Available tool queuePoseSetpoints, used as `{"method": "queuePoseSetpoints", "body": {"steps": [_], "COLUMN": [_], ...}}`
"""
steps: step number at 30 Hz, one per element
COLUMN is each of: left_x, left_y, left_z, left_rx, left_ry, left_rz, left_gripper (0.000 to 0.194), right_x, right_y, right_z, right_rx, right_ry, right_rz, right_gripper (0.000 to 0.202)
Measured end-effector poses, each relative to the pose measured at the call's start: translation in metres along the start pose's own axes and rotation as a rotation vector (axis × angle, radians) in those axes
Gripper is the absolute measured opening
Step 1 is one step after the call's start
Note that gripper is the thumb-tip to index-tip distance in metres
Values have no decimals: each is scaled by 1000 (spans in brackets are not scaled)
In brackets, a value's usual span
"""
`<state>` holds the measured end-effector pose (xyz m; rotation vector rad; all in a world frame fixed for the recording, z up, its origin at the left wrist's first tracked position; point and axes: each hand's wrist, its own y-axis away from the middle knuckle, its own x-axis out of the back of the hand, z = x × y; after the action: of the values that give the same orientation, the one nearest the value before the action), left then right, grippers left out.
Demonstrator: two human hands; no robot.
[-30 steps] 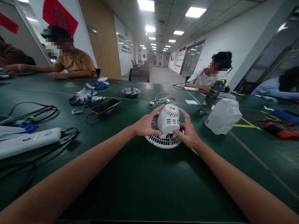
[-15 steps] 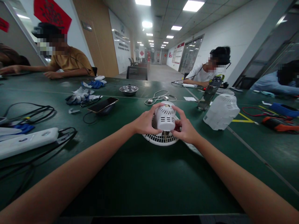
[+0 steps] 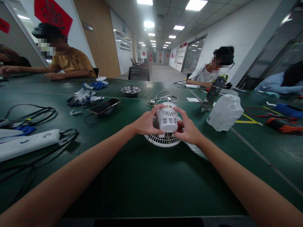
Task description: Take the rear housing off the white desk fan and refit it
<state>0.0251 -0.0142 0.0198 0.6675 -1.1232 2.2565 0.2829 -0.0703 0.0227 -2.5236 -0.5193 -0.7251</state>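
The left hand (image 3: 148,122) and right hand (image 3: 188,127) are both gripping the white cover (image 3: 167,119). It sits between them, over the round white grille (image 3: 157,140).

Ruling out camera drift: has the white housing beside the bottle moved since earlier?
No. The white housing keeps its place against the yellow tape; the whole view shifted.

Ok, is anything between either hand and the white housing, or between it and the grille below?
Nothing visible separates the left hand or right hand from the housing; both hold it. Below its front edge a brownish part shows against the grille; I cannot tell whether it lies between them.
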Motion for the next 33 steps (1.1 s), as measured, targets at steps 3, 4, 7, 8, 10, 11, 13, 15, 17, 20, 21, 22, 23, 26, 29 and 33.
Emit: {"method": "queuePoseSetpoints", "body": {"steps": [3, 4, 7, 8, 10, 11, 13, 15, 17, 20, 21, 22, 23, 26, 29, 33], "left_x": [3, 4, 5, 5, 4, 4, 3, 2, 1, 1, 1, 1, 0, 0, -3, -11], "left_y": [-1, -1, -1, -1, 0, 0, 1, 2, 3, 3, 3, 3, 3, 3, 4, 5], "left_z": [-3, -3, -3, -2, -2, -2, -1, -1, -1, 0, 0, 0, 0, 1, 1, 1], "left_rx": [-10, -17, -34, -34, -27, -21, -6, 9, 21, 24, 21, 16, 11, 8, 25, 51], "left_ry": [-7, -16, -46, -53, -55, -54, -54, -55, -54, -59, -62, -65, -66, -78, -133, -223], "left_rz": [-45, -60, -84, -82, -66, -56, -41, -31, -21, -11, -11, -11, -10, 0, 16, 59], "left_gripper": [112, 115, 123, 124, 123, 122, 121, 120, 118, 116, 116, 116, 116, 118, 120, 127], "right_x": [0, 0, 1, 1, 2, 2, 2, 2, 2, 2, 2, 2, 2, 3, 5, 9], "right_y": [1, 1, 2, 2, 2, 2, 1, 0, 0, 0, -1, -1, -1, -1, -1, 1], "right_z": [-3, -4, -8, -9, -11, -12, -12, -12, -12, -12, -12, -12, -12, -11, -10, -8], "right_rx": [-9, -15, -22, -16, 3, 12, 25, 28, 28, 33, 37, 41, 43, 47, 47, 61], "right_ry": [7, 5, 0, 3, 24, 40, 67, 85, 94, 106, 108, 107, 106, 102, 121, 169], "right_rz": [-5, -5, 2, 5, 4, 2, -6, -14, -16, -11, -10, -11, -13, -15, -9, -8], "right_gripper": [98, 98, 97, 97, 97, 96, 97, 97, 97, 96, 96, 95, 95, 95, 96, 94]}}
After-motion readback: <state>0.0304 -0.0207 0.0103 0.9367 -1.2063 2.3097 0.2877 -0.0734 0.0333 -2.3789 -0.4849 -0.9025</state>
